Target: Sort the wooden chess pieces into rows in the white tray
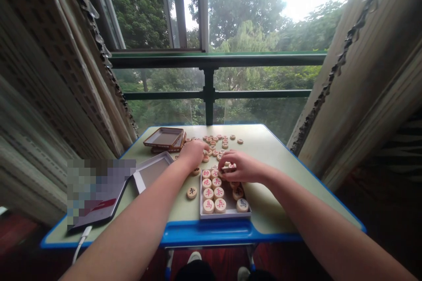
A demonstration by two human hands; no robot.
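A small green table with a blue rim (211,232) holds a white shallow tray (226,216) with round wooden chess discs marked in red and dark characters. My right hand (239,167) hovers over the tray's far end, fingers curled around one or two discs (228,167). My left hand (193,151) lies palm down on a loose scatter of discs (219,142) further back, fingers bent over them; what it grips is hidden. One disc (191,192) lies alone left of the tray.
A brown box with its lid (165,138) stands at the back left. A grey lid or tray (153,171) and a dark tablet with a white cable (99,210) lie at the left. Curtains flank a window with a green railing (211,92).
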